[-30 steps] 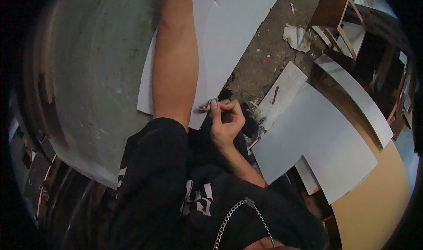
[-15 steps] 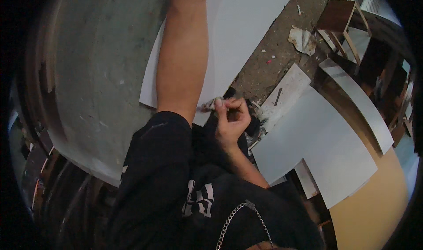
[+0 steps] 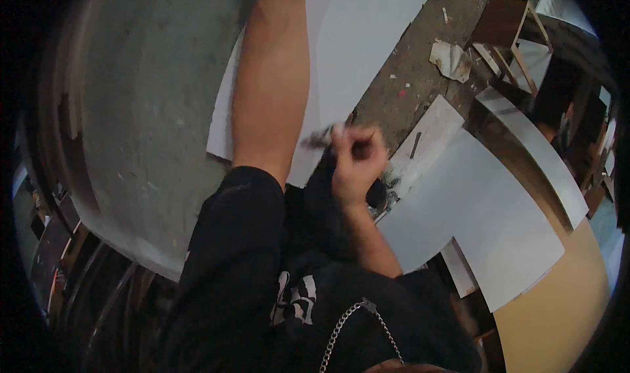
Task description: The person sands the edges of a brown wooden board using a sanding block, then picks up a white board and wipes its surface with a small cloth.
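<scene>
My right hand (image 3: 357,161) is closed in a pinch, fingers curled toward the thumb. A small dark-grey thing (image 3: 317,140) sticks out from its fingertips to the left; motion blur hides its kind. The hand is over the near end of a white board (image 3: 361,38), close to my left forearm (image 3: 272,90). That forearm comes out of a black sleeve and reaches straight ahead above the board. My left hand lies beyond the upper edge of the view.
A grey-green surface (image 3: 151,110) spreads at the left. On the right, pale panels (image 3: 472,202) overlap a tan board (image 3: 558,307), with a metal strip (image 3: 415,145) on a whitish board. Farther back are crumpled paper (image 3: 450,61) and a brown wooden frame (image 3: 502,25) on the littered floor.
My right hand has moved a little farther away and to the right, still pinching the small thing. The left forearm has hardly moved.
</scene>
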The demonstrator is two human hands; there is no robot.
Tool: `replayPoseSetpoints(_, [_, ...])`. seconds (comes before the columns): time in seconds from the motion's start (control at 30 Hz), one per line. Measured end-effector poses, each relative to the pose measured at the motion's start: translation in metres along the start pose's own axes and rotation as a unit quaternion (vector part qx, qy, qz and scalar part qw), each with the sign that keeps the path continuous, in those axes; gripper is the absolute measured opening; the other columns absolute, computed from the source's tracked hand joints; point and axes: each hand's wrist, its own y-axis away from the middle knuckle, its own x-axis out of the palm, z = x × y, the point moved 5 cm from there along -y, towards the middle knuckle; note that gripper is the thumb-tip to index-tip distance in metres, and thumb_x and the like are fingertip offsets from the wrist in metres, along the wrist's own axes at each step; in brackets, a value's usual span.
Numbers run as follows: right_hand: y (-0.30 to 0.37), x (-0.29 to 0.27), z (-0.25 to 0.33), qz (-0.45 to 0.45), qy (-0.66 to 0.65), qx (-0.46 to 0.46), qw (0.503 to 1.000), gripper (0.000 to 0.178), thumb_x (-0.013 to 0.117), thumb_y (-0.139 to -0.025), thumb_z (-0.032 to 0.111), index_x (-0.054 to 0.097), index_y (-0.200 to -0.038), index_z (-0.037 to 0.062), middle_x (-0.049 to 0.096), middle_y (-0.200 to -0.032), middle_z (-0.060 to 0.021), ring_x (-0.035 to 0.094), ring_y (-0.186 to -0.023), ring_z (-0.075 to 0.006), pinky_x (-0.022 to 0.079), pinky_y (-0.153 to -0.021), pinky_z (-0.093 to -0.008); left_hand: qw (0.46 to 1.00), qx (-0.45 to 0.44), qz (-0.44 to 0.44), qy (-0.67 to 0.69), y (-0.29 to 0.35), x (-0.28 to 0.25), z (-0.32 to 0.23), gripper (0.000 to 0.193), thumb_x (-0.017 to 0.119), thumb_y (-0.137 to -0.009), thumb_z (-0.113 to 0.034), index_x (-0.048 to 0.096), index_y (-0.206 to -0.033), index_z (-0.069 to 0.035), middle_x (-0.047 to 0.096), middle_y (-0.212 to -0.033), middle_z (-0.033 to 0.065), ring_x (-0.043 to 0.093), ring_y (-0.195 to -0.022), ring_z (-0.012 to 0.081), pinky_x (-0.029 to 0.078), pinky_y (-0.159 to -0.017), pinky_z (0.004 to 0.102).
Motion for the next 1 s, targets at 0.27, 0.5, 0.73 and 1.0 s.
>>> replayPoseSetpoints(0.27, [0.013, -0.002, -0.010, -0.010, 0.049, -0.056, 0.997, 0.027, 0.074, -0.088, 0.009, 0.049, -0.078, 0.0079, 0.057, -0.077, 0.0004, 0.049, -0.071, -0.0058, 0.039, -0.068, -0.0221, 0.999, -0.028, 0.039, -0.024, 0.001, 0.000, -0.008, 0.047, 0.080, -0.077, -0.033, 0.070, -0.111, -0.004, 0.073, -0.098, 0.0166, 0.071, -0.089, 0.0293, 0.055, -0.081, 0.0391])
replayPoseSetpoints(0.5, [-0.029, 0.011, 0.014, -0.037, -0.116, 0.014, 0.992, 0.032, 0.075, -0.087, 0.006, 0.046, -0.073, 0.0059, 0.059, -0.073, -0.0007, 0.049, -0.067, -0.0048, 0.041, -0.063, -0.0214, 1.000, -0.004, 0.006, -0.012, 0.000, -0.004, -0.002, 0.046, 0.081, -0.076, -0.033, 0.070, -0.110, -0.004, 0.074, -0.095, 0.0160, 0.071, -0.088, 0.0296, 0.055, -0.081, 0.0386])
replayPoseSetpoints(0.73, [-0.005, 0.004, 0.001, 0.002, -0.049, 0.061, 0.997, 0.032, 0.074, -0.088, 0.006, 0.046, -0.073, 0.0061, 0.060, -0.075, -0.0011, 0.050, -0.069, -0.0062, 0.042, -0.064, -0.0222, 1.000, -0.008, -0.002, 0.007, 0.000, -0.002, 0.002, 0.045, 0.082, -0.075, -0.032, 0.071, -0.108, -0.005, 0.074, -0.093, 0.0150, 0.071, -0.088, 0.0295, 0.055, -0.080, 0.0377])
replayPoseSetpoints(1.0, [0.012, 0.005, -0.020, 0.007, -0.121, 0.108, 0.987, 0.029, 0.075, -0.086, 0.006, 0.049, -0.074, 0.0052, 0.056, -0.075, 0.0000, 0.053, -0.074, -0.0071, 0.044, -0.067, -0.0243, 0.999, -0.037, 0.010, 0.016, 0.007, -0.009, -0.005, 0.044, 0.081, -0.076, -0.033, 0.071, -0.108, -0.006, 0.074, -0.093, 0.0149, 0.071, -0.090, 0.0294, 0.055, -0.082, 0.0375])
